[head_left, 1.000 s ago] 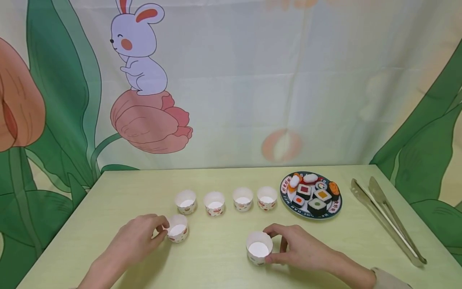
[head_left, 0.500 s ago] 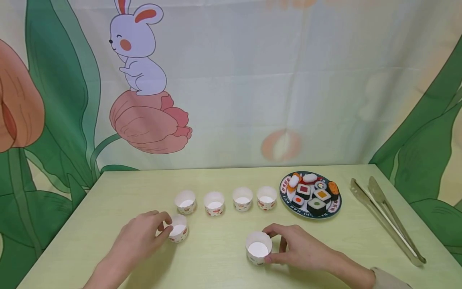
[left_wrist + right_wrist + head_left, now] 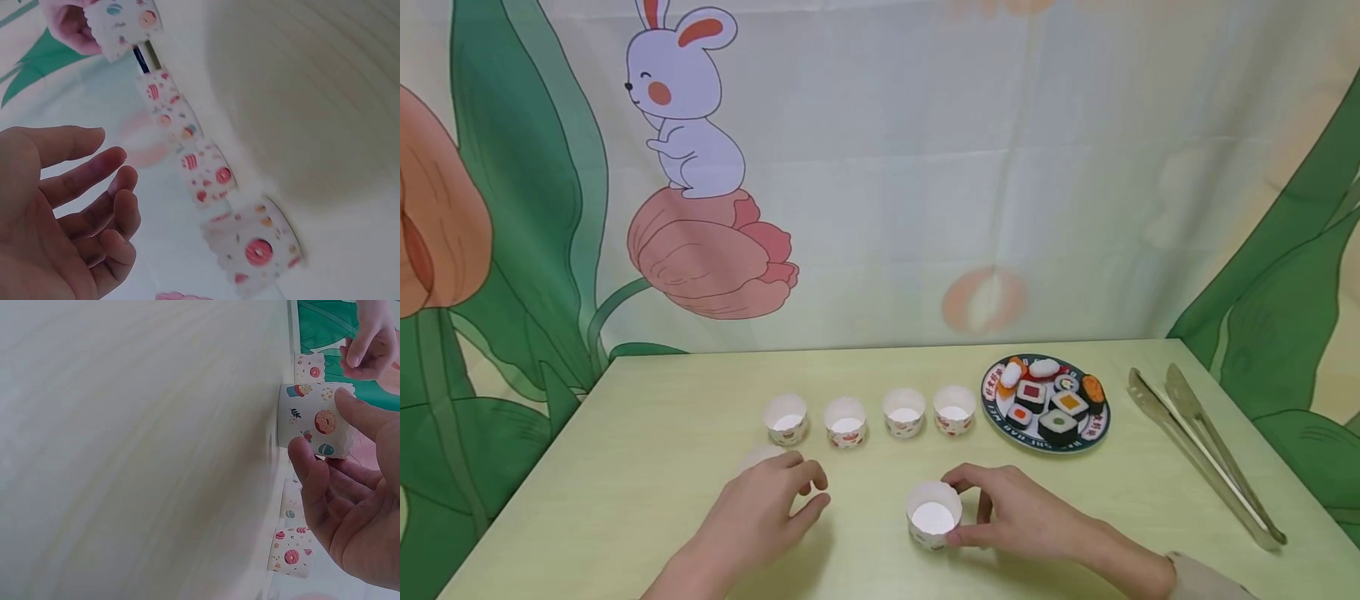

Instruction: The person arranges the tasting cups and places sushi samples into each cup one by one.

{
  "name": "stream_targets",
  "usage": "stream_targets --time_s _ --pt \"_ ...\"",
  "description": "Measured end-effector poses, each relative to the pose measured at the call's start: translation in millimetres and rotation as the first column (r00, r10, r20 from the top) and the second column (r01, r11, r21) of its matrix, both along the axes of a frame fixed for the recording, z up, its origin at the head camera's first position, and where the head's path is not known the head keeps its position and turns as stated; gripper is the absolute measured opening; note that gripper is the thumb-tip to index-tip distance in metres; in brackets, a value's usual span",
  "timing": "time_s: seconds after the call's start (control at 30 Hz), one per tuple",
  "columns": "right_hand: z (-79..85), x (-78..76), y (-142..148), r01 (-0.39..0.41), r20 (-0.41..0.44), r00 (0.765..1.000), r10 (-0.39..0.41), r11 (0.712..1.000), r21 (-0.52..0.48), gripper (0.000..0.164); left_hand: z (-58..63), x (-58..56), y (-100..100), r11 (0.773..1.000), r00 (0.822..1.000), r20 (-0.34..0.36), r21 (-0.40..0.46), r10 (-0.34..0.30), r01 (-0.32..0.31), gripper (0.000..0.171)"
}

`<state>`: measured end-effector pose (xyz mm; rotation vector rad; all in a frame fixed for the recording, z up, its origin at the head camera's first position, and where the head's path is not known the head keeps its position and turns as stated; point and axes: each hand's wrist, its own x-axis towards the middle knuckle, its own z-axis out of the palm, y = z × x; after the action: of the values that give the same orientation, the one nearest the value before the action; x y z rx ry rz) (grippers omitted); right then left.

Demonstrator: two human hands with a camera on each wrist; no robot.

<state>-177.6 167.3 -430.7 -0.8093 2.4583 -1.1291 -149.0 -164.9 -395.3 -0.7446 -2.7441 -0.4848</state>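
My right hand pinches a white paper baking cup between thumb and fingers at its right side. In the right wrist view this baking cup shows printed doughnuts and cupcakes, its scalloped rim facing up from the table. My left hand holds nothing; its fingers are loosely bent in the left wrist view. Behind that hand a second baking cup is mostly hidden, with only its rim showing. Farther back stand several more baking cups in a row, from the leftmost cup to the rightmost cup.
At the back right lies a round patterned plate carrying several toy sushi pieces. Metal tongs lie along the right side of the table. A printed cloth hangs behind the table's far edge.
My left hand has left the front-left baking cup and moved right and toward me, now covering most of it. The right hand has shifted very slightly left with its cup.
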Motion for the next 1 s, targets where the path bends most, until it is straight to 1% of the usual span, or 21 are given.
stream_targets --time_s 0.17,0.3,0.47,0.63,0.73,0.87,1.0 --pt "-0.6 -0.9 -1 -0.011 0.0 1.0 0.011 1.0 -0.003 0.054 -0.2 3.4 14 0.995 0.995 0.0 0.0 -0.098 0.098 0.01" --pt "0.3 -1.2 -1 -0.009 0.009 1.0 0.009 1.0 0.002 0.055 -0.3 5.9 24 0.988 0.988 -0.001 -0.016 -0.156 0.156 0.011" --pt "0.9 -1.2 -2 -0.007 0.011 1.0 0.007 1.0 0.004 0.055 -2.1 9.3 34 0.984 0.984 -0.003 -0.025 -0.178 0.178 0.02" --pt "0.2 -0.3 -1 -0.014 -0.013 1.0 0.014 1.0 -0.002 0.054 -1.7 9.4 43 0.978 0.977 0.041 -0.017 -0.209 0.21 0.029" --pt "-0.2 0.1 -1 -0.022 -0.023 0.999 0.022 1.0 -0.008 0.054 -2.4 9.0 47 0.971 0.97 0.053 -0.015 -0.239 0.24 0.03" --pt "-0.5 0.4 -1 -0.03 -0.02 0.999 0.03 1.0 -0.009 0.055 -4.0 8.9 51 0.96 0.96 0.041 -0.027 -0.277 0.278 0.031" --pt "-0.5 0.8 -1 -0.028 -0.016 0.999 0.028 1.0 -0.006 0.055 -4.3 7.8 55 0.952 0.952 0.076 -0.051 -0.297 0.301 0.033"
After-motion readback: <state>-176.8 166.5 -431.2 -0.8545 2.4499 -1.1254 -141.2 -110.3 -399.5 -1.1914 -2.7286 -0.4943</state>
